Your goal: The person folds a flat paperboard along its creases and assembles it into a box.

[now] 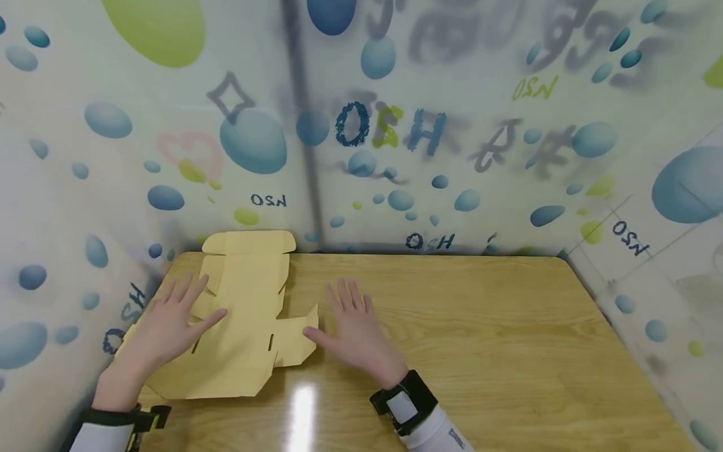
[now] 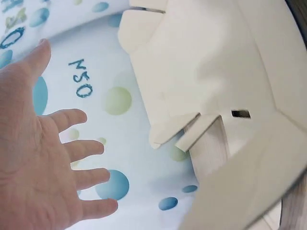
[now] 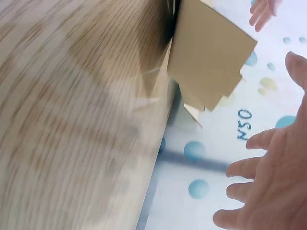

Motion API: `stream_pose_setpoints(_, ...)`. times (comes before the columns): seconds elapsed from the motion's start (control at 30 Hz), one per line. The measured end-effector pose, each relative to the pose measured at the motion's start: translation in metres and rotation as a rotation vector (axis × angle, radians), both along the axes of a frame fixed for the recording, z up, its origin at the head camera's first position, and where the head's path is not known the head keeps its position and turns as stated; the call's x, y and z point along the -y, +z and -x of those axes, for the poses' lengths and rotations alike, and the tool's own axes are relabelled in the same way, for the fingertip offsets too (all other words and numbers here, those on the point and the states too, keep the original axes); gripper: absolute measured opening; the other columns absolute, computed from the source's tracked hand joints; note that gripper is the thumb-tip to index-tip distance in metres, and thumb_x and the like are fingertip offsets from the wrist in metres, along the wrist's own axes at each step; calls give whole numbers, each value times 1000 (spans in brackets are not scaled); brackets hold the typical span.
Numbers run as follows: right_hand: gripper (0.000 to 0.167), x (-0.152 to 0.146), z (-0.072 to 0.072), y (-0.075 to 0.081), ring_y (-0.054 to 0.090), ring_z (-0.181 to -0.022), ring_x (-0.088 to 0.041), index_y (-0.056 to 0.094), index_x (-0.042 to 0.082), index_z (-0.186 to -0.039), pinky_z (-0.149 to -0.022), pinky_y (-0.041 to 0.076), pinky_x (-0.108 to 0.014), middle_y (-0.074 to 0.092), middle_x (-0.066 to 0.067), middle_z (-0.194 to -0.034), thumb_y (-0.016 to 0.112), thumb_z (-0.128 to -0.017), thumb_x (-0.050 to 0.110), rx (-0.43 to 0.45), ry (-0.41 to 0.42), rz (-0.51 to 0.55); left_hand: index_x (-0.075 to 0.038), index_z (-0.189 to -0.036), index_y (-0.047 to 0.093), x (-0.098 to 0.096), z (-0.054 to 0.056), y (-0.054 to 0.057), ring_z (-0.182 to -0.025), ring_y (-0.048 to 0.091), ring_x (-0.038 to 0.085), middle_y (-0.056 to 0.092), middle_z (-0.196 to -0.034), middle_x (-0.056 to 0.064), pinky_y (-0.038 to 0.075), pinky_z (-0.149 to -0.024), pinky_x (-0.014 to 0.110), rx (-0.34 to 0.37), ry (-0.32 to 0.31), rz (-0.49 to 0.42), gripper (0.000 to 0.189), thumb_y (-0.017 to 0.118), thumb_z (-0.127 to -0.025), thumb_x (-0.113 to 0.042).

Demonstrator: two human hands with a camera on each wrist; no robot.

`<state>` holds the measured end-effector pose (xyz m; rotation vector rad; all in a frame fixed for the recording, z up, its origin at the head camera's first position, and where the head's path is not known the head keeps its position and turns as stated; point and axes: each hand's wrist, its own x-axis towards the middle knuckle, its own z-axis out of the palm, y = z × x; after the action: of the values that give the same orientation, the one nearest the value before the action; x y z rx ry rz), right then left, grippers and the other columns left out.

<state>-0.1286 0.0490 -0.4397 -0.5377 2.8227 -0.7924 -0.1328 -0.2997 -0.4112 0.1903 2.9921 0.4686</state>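
An unfolded cardboard box blank [image 1: 243,339] lies on the left part of the wooden table, with side flaps, slits and small slots. In the head view my left hand [image 1: 172,323] is over its left side, fingers spread and straight. My right hand [image 1: 358,333] is just right of the blank, its thumb at the tip of the right side flap [image 1: 296,342]. Both hands hold nothing. The left wrist view shows my left palm [image 2: 48,158] apart from the cardboard [image 2: 201,62]. In the right wrist view my right hand [image 3: 273,177] is spread beside the upturned cardboard edge [image 3: 211,48].
The wood-grain table [image 1: 480,339] stretches to the right of the blank. A white fabric backdrop [image 1: 486,157] with blue and green spots and lettering rises behind the table and along both sides. A bright light reflection lies on the tabletop near the front.
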Motion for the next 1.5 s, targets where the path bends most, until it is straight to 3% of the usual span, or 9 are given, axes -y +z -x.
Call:
stream_pose_setpoints(0.13,95,17,1,1,-2,-167,-37,12,16,-171,-135,7,-63,1,-15,-178,46,-102,72,18,22,-7,0,-167,19,30,3,-5,-152,9,69,11,-169,41,16,-112,87,31,35,-3,93,47,-105,-64)
stream_pose_setpoints(0.37,94,32,1,-7,3,-167,-39,13,11,-170,-134,16,-62,3,-18,-179,53,-103,63,31,-10,22,15,-159,26,69,8,-18,-138,27,75,23,-154,55,29,-111,82,-4,46,-18,72,51,-111,-34)
stream_pose_setpoints(0.6,92,36,2,-14,37,-157,-41,16,0,-168,-125,40,-56,31,-27,-171,65,-103,43,143,-100,209,29,-144,34,81,10,-23,-125,45,72,41,-139,55,44,-102,75,45,97,-5,62,59,-101,-8)
stream_pose_setpoints(0.73,79,34,4,-15,56,-141,-35,26,-8,-162,-111,52,-50,44,-28,-163,66,-101,22,200,-145,317,27,-137,45,79,7,-22,-116,54,68,52,-130,52,52,-92,69,57,150,-53,53,60,-97,-4)
stream_pose_setpoints(0.8,66,31,5,-17,65,-117,-29,39,-10,-155,-92,57,-42,58,-27,-150,64,-98,11,195,-169,342,24,-136,50,74,5,-22,-114,57,66,56,-128,50,55,-87,66,43,189,-91,49,60,-97,-5)
stream_pose_setpoints(0.9,52,17,6,-21,61,-88,-23,55,-10,-141,-71,52,-32,71,-24,-124,61,-90,1,178,-197,359,19,-136,54,62,1,-25,-116,59,64,57,-131,47,56,-86,64,34,241,-156,47,59,-99,-8)
stream_pose_setpoints(1.0,49,-3,4,-24,55,-75,-18,61,-9,-134,-62,45,-26,73,-20,-110,60,-85,0,161,-219,356,16,-137,56,45,-4,-29,-118,60,63,57,-134,46,56,-89,65,23,272,-216,46,59,-101,-12)
stream_pose_setpoints(1.3,47,-69,-17,-26,56,-73,-14,65,-4,-130,-61,45,-24,74,-17,-105,61,-83,-1,148,-304,348,6,-139,63,-19,-19,-36,-119,65,54,64,-134,37,57,-95,61,29,324,-371,41,62,-103,-14)
stream_pose_setpoints(1.5,44,-117,-28,-21,58,-77,-15,65,-4,-130,-62,46,-25,74,-16,-107,64,-86,1,148,-362,277,3,-138,64,-70,-24,-38,-117,67,48,66,-134,33,58,-96,56,37,306,-527,39,64,-102,-11)
